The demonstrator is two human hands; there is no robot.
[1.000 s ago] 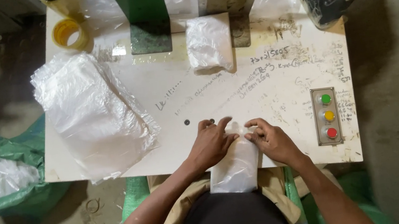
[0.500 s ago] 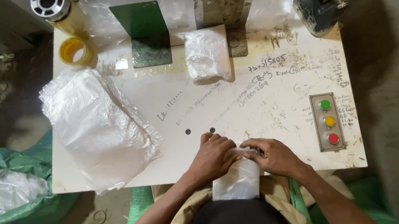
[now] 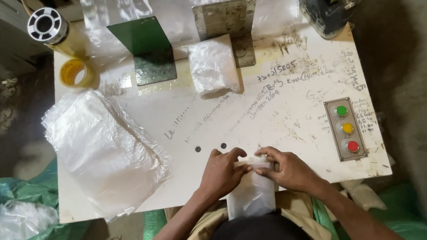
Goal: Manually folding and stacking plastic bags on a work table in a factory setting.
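Clear plastic fills the small bag (image 3: 249, 190) that hangs over the near edge of the white worktop (image 3: 280, 121), its top pinched shut between both hands. Left hand (image 3: 221, 172) and right hand (image 3: 287, 170) each close their fingers on the bag's mouth. A pile of loose bags (image 3: 100, 147) lies toward the left edge, a button panel (image 3: 345, 129) near the right edge.

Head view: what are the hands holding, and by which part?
Both hands, left hand and right hand, pinch the top edge of a filled clear plastic bag at the table's near edge; the bag's body hangs below toward the lap.
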